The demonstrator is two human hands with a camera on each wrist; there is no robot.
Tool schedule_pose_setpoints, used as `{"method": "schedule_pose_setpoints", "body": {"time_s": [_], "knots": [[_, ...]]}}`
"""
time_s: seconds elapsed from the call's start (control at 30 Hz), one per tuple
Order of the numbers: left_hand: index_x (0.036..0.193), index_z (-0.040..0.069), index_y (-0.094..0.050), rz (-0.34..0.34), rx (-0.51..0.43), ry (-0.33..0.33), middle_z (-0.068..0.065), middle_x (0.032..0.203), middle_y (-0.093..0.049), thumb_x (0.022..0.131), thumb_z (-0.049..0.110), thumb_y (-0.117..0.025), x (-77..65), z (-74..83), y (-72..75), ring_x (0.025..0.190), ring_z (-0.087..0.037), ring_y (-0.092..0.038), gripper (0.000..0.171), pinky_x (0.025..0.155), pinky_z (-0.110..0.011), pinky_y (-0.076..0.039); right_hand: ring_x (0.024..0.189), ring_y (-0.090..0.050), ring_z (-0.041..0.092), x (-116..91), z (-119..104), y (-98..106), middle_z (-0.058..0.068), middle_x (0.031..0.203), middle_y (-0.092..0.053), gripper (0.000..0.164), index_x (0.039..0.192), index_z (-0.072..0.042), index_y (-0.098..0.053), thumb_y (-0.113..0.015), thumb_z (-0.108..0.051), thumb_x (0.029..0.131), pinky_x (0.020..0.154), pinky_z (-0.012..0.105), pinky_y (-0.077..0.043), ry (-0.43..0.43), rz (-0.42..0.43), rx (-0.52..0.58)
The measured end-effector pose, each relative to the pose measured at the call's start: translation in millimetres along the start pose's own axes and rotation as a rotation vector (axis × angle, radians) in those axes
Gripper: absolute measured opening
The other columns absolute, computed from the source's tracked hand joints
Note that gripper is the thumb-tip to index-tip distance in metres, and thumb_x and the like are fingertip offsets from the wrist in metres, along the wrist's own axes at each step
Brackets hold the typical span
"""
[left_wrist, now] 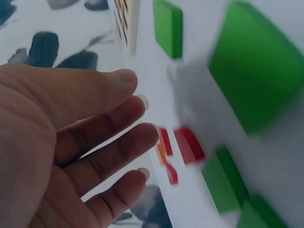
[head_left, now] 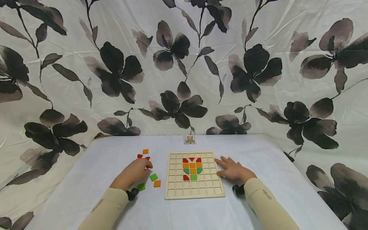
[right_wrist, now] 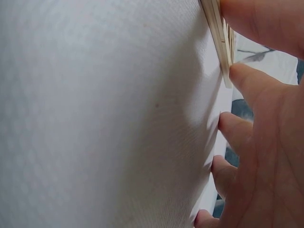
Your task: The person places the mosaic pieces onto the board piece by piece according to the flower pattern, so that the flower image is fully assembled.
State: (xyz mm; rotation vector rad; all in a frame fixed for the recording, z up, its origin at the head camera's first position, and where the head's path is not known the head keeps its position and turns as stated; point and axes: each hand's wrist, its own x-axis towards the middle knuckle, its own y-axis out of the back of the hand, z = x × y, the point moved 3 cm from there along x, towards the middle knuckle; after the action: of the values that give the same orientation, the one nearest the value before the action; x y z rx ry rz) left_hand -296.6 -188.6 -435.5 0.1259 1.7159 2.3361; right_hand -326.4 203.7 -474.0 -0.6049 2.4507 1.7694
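Note:
A square wooden grid board lies on the table. Flat red, orange and green pieces form a pattern in its middle, among them an orange square. My left hand hovers left of the board over loose pieces. In the left wrist view its thumb and fingers are loosely bent with nothing between them. Near it lie a green square, an orange square and red pieces. My right hand has its fingers spread, with thumb and index fingertip at the board's right edge.
A small pattern card stands at the back of the white-covered table. Another loose orange square lies beyond the left hand. Floral cloth hangs behind and at the sides.

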Motion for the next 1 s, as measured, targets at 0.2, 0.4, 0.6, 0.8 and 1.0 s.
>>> {"method": "schedule_pose_setpoints", "body": {"time_s": [0.2,0.4,0.6,0.8,1.0], "knots": [[0.104,0.007,-0.071,-0.036,0.040,0.062,-0.004,0.094,-0.066,0.089,0.014,-0.068,-3.2,-20.1,0.7,0.086,-0.020,-0.056,0.017,0.091,-0.046,-0.050,0.148,-0.012,0.044,-0.5,1.1,-1.2,0.010,0.161,-0.021,0.068,0.152,-0.027,-0.031,-0.054,-0.045,0.091,0.110,0.071,-0.008,-0.002,-0.004,0.010],[0.103,0.002,-0.070,-0.051,0.066,0.071,-0.005,0.090,-0.064,0.088,0.011,-0.068,-7.5,-23.9,4.2,0.082,-0.020,-0.055,0.018,0.088,-0.046,-0.051,0.148,-0.012,0.043,-0.7,1.6,-1.7,0.009,0.161,-0.021,0.068,0.152,-0.027,-0.031,-0.054,-0.046,0.091,0.110,0.071,-0.008,-0.006,-0.002,0.011],[0.105,0.001,-0.069,-0.056,0.070,0.091,-0.007,0.091,-0.063,0.088,0.013,-0.069,-5.1,-25.0,3.7,0.082,-0.021,-0.053,0.021,0.088,-0.045,-0.051,0.148,-0.012,0.043,-1.4,1.0,-1.1,0.009,0.161,-0.021,0.068,0.152,-0.028,-0.031,-0.054,-0.046,0.091,0.111,0.071,-0.007,-0.010,0.001,0.016],[0.097,0.002,-0.068,-0.062,0.015,0.111,-0.006,0.086,-0.059,0.087,0.010,-0.069,2.3,-29.8,-0.2,0.080,-0.021,-0.051,0.013,0.081,-0.040,-0.051,0.148,-0.012,0.044,-1.0,0.4,0.2,0.009,0.161,-0.021,0.068,0.152,-0.027,-0.031,-0.055,-0.047,0.091,0.110,0.071,-0.008,-0.012,-0.001,0.013],[0.084,0.005,-0.064,-0.057,0.031,0.102,-0.005,0.076,-0.056,0.085,0.010,-0.067,8.1,-29.9,-2.0,0.073,-0.020,-0.049,0.006,0.071,-0.035,-0.047,0.148,-0.012,0.043,-2.7,-1.5,2.3,0.009,0.161,-0.021,0.068,0.152,-0.027,-0.031,-0.055,-0.046,0.091,0.111,0.071,-0.007,-0.015,-0.001,0.015]]}}
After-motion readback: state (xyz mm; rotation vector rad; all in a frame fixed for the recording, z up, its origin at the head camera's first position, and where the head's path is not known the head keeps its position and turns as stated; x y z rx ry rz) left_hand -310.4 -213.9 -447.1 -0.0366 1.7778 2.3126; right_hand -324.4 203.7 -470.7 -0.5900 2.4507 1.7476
